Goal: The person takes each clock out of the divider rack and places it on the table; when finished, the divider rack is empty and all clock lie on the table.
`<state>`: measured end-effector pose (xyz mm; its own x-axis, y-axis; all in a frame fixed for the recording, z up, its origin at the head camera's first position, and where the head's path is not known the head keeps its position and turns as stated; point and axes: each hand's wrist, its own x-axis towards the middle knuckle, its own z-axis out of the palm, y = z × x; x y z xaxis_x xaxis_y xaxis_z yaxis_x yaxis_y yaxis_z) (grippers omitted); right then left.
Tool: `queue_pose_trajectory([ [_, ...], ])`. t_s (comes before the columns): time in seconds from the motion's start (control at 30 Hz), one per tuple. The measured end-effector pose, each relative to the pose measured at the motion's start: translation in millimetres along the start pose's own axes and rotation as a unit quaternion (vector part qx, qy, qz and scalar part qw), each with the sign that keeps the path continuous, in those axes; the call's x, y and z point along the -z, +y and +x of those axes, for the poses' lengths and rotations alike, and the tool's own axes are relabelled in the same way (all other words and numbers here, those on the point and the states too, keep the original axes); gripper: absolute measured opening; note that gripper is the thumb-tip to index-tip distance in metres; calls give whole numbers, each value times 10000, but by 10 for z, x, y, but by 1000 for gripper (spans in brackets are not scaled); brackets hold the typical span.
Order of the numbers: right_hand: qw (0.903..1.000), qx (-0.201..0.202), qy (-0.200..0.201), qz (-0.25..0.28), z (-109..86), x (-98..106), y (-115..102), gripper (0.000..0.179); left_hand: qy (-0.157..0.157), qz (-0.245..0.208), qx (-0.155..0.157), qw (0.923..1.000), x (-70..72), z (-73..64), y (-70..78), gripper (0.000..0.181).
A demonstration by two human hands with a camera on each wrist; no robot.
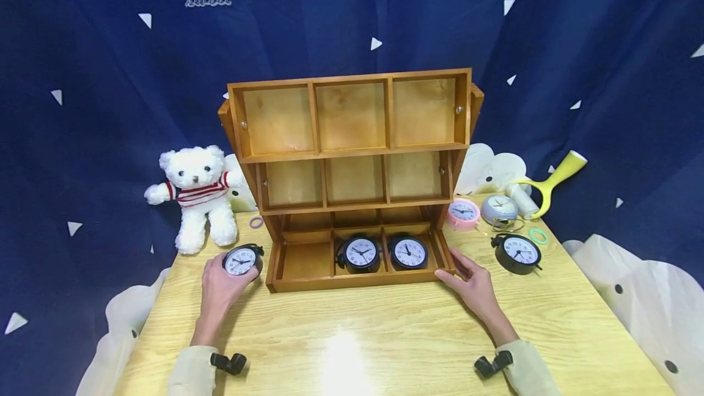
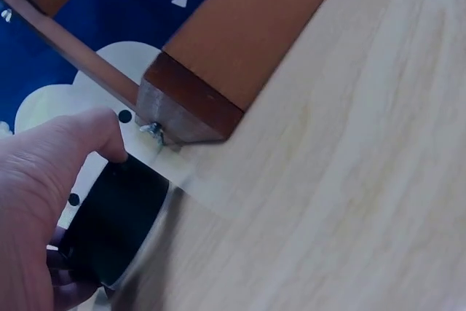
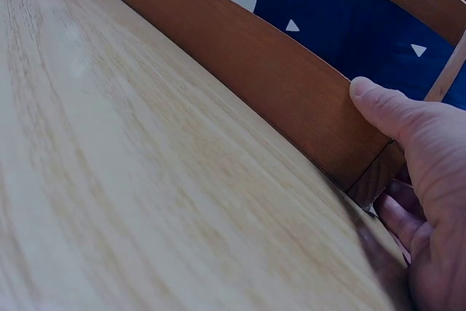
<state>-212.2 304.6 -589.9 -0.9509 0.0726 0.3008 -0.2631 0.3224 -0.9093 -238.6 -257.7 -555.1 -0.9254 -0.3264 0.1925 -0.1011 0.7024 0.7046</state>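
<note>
My left hand (image 1: 218, 283) grips a round black alarm clock (image 1: 240, 261) at the left of the wooden shelf. In the left wrist view the thumb lies on the rim of the clock (image 2: 120, 216), and the other fingers are partly hidden behind it. My right hand (image 1: 474, 286) holds the front right corner of the tiered wooden shelf (image 1: 352, 286), thumb on the front board (image 3: 277, 85) and fingers round the side. Two black alarm clocks, one in the middle compartment (image 1: 360, 253) and one in the right (image 1: 409, 253), stand in the bottom tier.
A white teddy bear (image 1: 199, 200) sits at the back left near a purple ring (image 1: 256, 222). Right of the shelf are a pink clock (image 1: 463, 213), a grey-blue clock (image 1: 499, 209), another black alarm clock (image 1: 517, 253), a green ring (image 1: 538, 236) and a yellow forked object (image 1: 552, 183).
</note>
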Motion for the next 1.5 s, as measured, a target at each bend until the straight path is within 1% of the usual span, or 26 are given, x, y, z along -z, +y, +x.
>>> queue_pose_trajectory([
  [0.1, 10000, 41, 20, 60, 0, 10, -6, 66, -26, -9, -118, 9999, 4, -3, 22, 78],
  [0.23, 9999, 68, 51, 80, 16, 25, -6, 67, 39, -56, -226, 9997, 9, -26, 64, 87],
  [0.33, 10000, 63, 37, 33, 32, 34, -9, 67, 244, -107, -269, 9993, 24, -54, 107, 92],
  [0.43, 10000, 62, 31, -15, 39, 39, -5, 67, 547, -263, -398, 9974, 47, -94, 160, 89],
  [0.57, 10000, 19, 16, -36, 27, 39, 7, 67, 1043, -571, -704, 9904, 54, -182, 261, 80],
  [0.67, 10000, -29, 5, -61, 9, 37, 12, 67, 1363, -792, -908, 9833, 10, -266, 376, 72],
  [0.73, 10000, -23, 6, -35, 0, 36, 14, 67, 1481, -942, -1007, 9793, -37, -321, 480, 67],
  [0.83, 10000, 0, -27, -58, -7, 34, -46, 66, 1521, -1191, -1254, 9731, -120, -399, 665, 66],
  [0.9, 10000, 3, -30, -82, -2, 34, -51, 67, 1437, -1360, -1469, 9692, -183, -449, 799, 67],
  [1.0, 9998, -44, -48, -208, -2, 33, -69, 67, 1124, -1515, -1743, 9664, -291, -534, 990, 70],
  [1.03, 9998, -52, -34, -198, -1, 32, -18, 67, 979, -1529, -1778, 9672, -330, -564, 1052, 70],
  [1.17, 9998, -141, -23, -152, -27, 32, -15, 68, 286, -1405, -1773, 9737, -511, -640, 1236, 72],
  [1.23, 9998, -166, -16, -78, -30, 29, -5, 68, 52, -1307, -1770, 9755, -602, -653, 1301, 74],
  [1.3, 9999, -144, -19, -58, -25, 25, 5, 67, -112, -1255, -1774, 9760, -679, -648, 1353, 76],
  [1.5, 10000, -78, 9, -59, 3, 2, -25, 67, -435, -1193, -1783, 9758, -818, -606, 1456, 79],
])
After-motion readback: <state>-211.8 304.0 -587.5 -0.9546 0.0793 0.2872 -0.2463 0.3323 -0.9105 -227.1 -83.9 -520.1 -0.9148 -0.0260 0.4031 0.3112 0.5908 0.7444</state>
